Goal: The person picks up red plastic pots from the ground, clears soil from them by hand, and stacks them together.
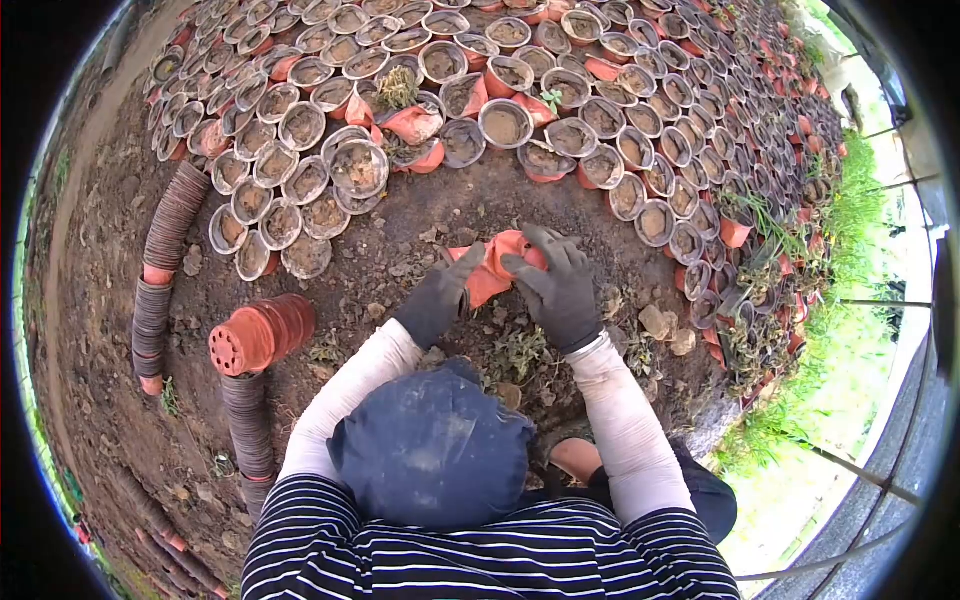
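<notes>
Between my two dark-gloved hands is a crumpled, orange-red plastic plant pot (490,278), bent out of its round shape just above the soil. My left hand (438,300) grips its left side, the fingers partly hidden by the plastic. On the other side my right hand (560,292) has its thumb and fingers curled round the pot's edge. Whether anything is inside the pot I cannot make out. Dark clods and some wilted weeds (520,352) lie on the ground below my hands.
Many soil-filled pots (505,123) stand packed in an arc ahead. To the left lie long rows of nested pots (170,235) and a short orange stack (262,333) with a holed base. Green grass (850,290) and a metal frame border the right side.
</notes>
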A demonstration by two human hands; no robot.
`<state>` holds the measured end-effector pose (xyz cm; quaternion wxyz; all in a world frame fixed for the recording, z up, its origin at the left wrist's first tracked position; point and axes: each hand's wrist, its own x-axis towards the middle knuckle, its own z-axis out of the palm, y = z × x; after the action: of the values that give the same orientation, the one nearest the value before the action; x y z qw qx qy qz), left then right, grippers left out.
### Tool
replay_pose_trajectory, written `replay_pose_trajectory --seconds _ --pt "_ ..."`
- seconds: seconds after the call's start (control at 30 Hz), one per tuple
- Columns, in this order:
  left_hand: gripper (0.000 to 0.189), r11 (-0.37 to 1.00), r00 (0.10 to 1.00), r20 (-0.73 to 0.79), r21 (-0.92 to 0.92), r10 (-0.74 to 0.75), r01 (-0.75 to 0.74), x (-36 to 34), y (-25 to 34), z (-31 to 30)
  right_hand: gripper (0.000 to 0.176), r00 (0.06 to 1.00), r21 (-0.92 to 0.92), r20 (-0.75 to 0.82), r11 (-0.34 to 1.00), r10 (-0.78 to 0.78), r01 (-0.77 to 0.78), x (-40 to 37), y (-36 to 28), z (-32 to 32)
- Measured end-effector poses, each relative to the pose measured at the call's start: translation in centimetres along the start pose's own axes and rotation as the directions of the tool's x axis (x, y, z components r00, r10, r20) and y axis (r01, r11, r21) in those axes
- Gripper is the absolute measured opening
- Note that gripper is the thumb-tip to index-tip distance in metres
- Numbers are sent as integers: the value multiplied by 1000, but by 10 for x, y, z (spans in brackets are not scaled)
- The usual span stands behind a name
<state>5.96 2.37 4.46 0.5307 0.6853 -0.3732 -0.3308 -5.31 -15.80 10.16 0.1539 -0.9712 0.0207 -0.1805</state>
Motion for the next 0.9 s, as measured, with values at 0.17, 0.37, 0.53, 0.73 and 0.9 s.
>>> replay_pose_trajectory --seconds 0.17,0.37,0.53,0.73,0.9 --pt "42 863 1000 7 -505 -12 14 9 -45 14 30 982 367 -20 915 186 -166 -12 5 8" --pt "41 948 998 -24 -312 55 -60 8 -10 5 35 940 646 66 703 336 -296 -12 -4 10" --pt "46 468 931 275 -808 -238 358 12 11 12 72 968 647 8 737 253 -198 -10 -4 26" --pt "58 -252 950 313 -919 1 303 13 -7 18 94 831 940 337 -113 442 -321 -7 -19 30" --pt "66 -258 969 230 -945 -90 200 14 16 13 92 787 881 472 -237 398 -409 -8 -30 38"
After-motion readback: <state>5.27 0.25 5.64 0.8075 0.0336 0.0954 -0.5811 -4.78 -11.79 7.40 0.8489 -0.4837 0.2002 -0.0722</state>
